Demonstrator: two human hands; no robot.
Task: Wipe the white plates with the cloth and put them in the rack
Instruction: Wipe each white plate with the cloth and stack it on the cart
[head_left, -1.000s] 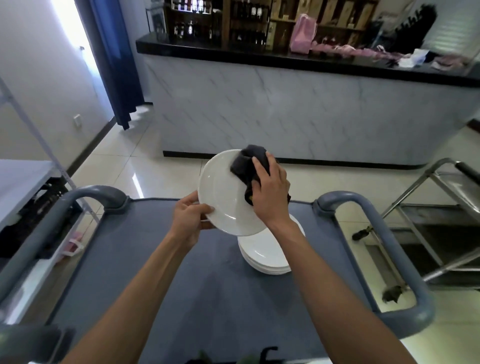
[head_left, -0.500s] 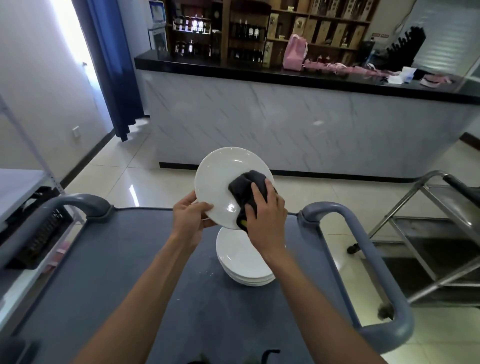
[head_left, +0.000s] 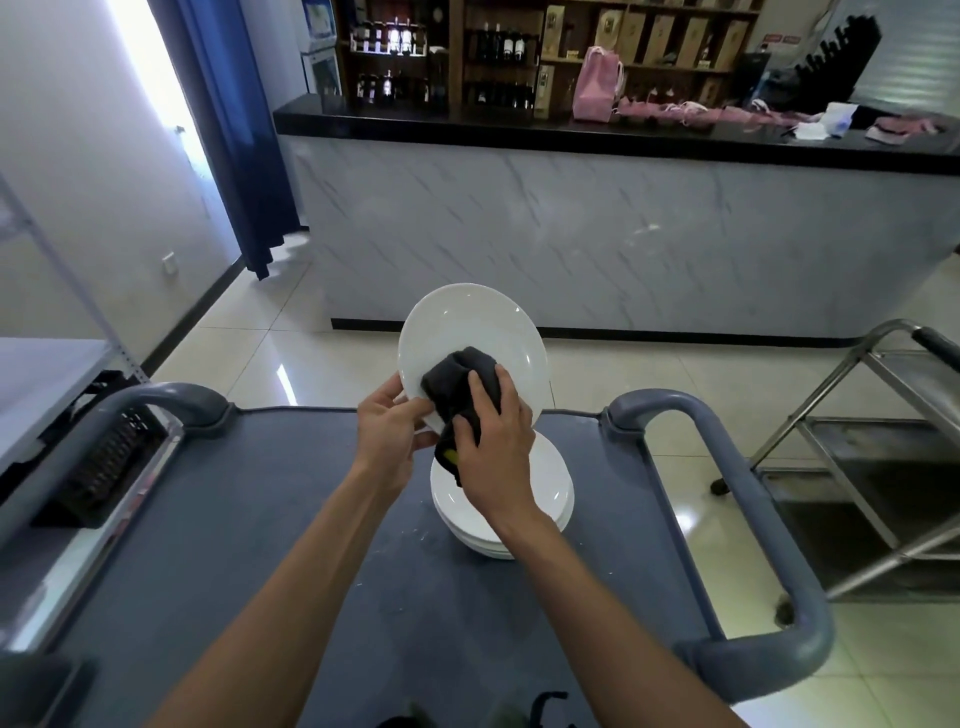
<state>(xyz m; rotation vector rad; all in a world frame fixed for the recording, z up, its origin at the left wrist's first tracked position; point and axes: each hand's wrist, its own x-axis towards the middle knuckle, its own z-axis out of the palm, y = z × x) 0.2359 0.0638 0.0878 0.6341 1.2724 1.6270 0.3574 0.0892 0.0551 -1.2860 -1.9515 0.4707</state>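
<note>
Left hand (head_left: 388, 431) grips tilted white plate (head_left: 467, 332); right hand (head_left: 496, 441) presses dark cloth (head_left: 457, 382) above stacked plates (head_left: 550, 493).

Two hands are seen, the left hand (head_left: 390, 434) and the right hand (head_left: 497, 453). One white plate (head_left: 470, 332) is held up. One dark cloth (head_left: 457, 387) is seen on it. One stack of plates (head_left: 550, 486) is seen on the surface (head_left: 260, 545); how many plates are in it cannot be told. One pink bag (head_left: 597, 91) is seen far off. One blue curtain (head_left: 234, 130) is seen
</note>
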